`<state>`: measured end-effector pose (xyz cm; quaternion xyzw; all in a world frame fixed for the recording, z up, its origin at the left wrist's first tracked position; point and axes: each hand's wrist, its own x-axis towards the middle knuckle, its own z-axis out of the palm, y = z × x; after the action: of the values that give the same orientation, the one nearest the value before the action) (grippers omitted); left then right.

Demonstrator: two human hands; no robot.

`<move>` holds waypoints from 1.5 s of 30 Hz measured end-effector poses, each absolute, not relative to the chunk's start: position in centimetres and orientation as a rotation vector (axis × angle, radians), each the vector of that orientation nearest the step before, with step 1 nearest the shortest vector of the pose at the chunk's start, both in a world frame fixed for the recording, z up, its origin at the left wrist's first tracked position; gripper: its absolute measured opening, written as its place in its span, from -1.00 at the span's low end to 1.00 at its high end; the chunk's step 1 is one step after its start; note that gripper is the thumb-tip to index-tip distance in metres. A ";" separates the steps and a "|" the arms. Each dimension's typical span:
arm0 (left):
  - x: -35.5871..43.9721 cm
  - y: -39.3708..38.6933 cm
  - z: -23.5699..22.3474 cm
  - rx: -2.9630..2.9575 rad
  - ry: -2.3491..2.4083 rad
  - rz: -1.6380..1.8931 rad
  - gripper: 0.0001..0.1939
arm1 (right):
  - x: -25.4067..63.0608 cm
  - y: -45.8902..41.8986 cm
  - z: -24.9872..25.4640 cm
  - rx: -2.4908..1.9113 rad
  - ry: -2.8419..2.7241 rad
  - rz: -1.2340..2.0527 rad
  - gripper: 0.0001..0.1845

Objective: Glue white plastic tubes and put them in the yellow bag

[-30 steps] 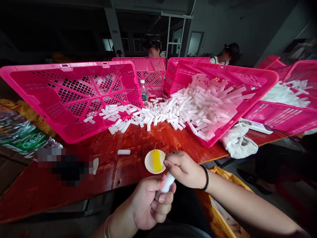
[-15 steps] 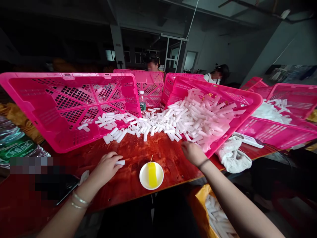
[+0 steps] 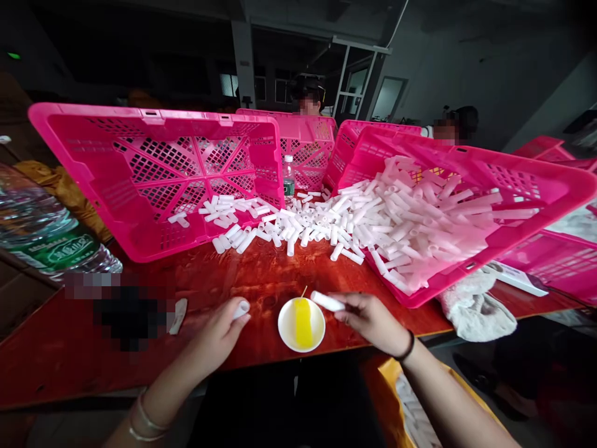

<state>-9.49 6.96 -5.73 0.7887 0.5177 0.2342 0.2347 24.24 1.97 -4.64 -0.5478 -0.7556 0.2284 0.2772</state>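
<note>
My left hand (image 3: pixel 224 333) is closed around a short white tube (image 3: pixel 241 309), its open end showing beyond the fingers. Between thumb and fingers my right hand (image 3: pixel 373 320) grips another white tube (image 3: pixel 328 302), which points left toward a small white dish (image 3: pixel 283 336). In that dish lies a yellow block (image 3: pixel 303 323) with a thin stick (image 3: pixel 304 291) at its far end. Many more white tubes (image 3: pixel 308 224) are heaped on the red-brown table (image 3: pixel 196 280), spilling from the right pink crate (image 3: pixel 527 155).
A tipped pink crate (image 3: pixel 116 149) stands at left with some tubes inside. Behind are a small bottle (image 3: pixel 288 171) and two people. A large bottle (image 3: pixel 56 236) sits far left, a white cloth (image 3: pixel 480 314) at right. Below the table edge is a yellow sack (image 3: pixel 394 379) of tubes.
My right hand has come back from beside the tube pile toward the dish and now holds a tube. My left hand still holds its tube, now nearer the dish. The view has shifted.
</note>
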 end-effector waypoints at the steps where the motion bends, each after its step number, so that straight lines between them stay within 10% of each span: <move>1: -8.6 6.5 -5.9 2.154 1.340 0.638 -0.73 | 23.6 1.5 -5.1 -1.326 -2.025 0.637 -0.67; 9: -3.0 5.3 -7.4 2.143 1.006 0.621 0.05 | 21.1 1.5 -8.0 -1.128 -2.097 0.233 -0.67; 45: -3.0 5.0 -8.1 2.121 1.008 0.691 -0.21 | 20.2 0.8 -7.5 -1.151 -1.979 0.377 -0.79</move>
<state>-2.95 5.01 -8.07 0.8148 0.3874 0.2653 0.3401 20.21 0.76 -7.51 -0.4547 -0.7820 0.1491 0.3994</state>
